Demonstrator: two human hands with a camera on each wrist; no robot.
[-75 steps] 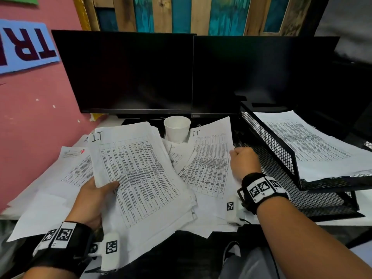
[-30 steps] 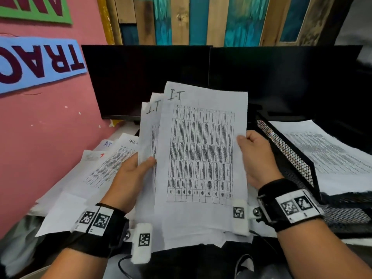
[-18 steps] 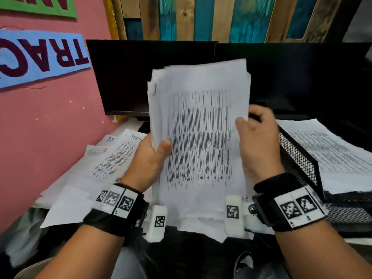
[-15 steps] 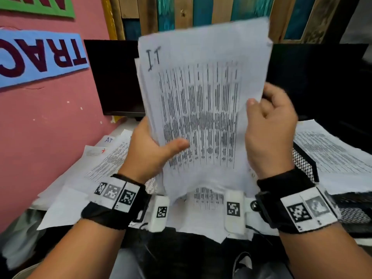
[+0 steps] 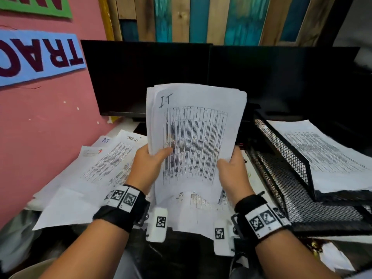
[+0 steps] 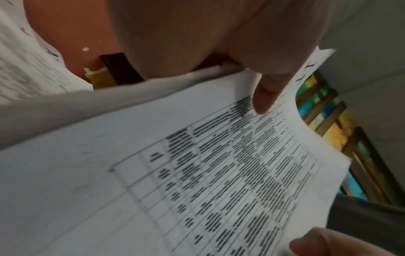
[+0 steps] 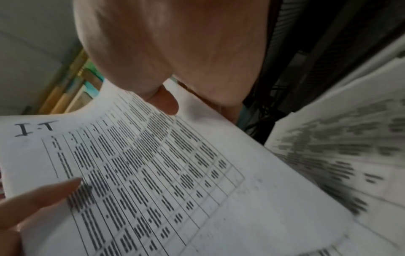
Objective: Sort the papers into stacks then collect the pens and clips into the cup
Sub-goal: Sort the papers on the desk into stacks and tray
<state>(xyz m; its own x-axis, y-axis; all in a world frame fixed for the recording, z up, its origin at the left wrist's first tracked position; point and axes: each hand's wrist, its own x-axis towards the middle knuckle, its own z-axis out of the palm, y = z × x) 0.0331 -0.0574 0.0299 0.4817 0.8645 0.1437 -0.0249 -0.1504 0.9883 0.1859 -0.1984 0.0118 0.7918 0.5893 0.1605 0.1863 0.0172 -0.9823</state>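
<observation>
I hold a bundle of printed table sheets marked "I.T" point(image 5: 196, 135) upright above the desk, its bottom edge standing on loose papers point(image 5: 201, 214). My left hand point(image 5: 150, 166) grips its left edge, thumb across the front sheet. My right hand point(image 5: 231, 170) grips the right edge lower down. In the left wrist view the thumb lies on the I.T bundle point(image 6: 197, 173). The right wrist view shows the I.T bundle point(image 7: 153, 173) under my thumb. The cup, pens and clips are hidden.
More printed sheets point(image 5: 104, 168) spread over the desk on the left, against a pink wall point(image 5: 46, 117). A black mesh tray point(image 5: 281, 158) at the right holds another paper stack point(image 5: 326, 156). Two dark monitors point(image 5: 201, 77) stand behind.
Both hands gathered the I.T sheets off the desk, raised them upright high, then brought the bundle down so its bottom edge meets the papers below.
</observation>
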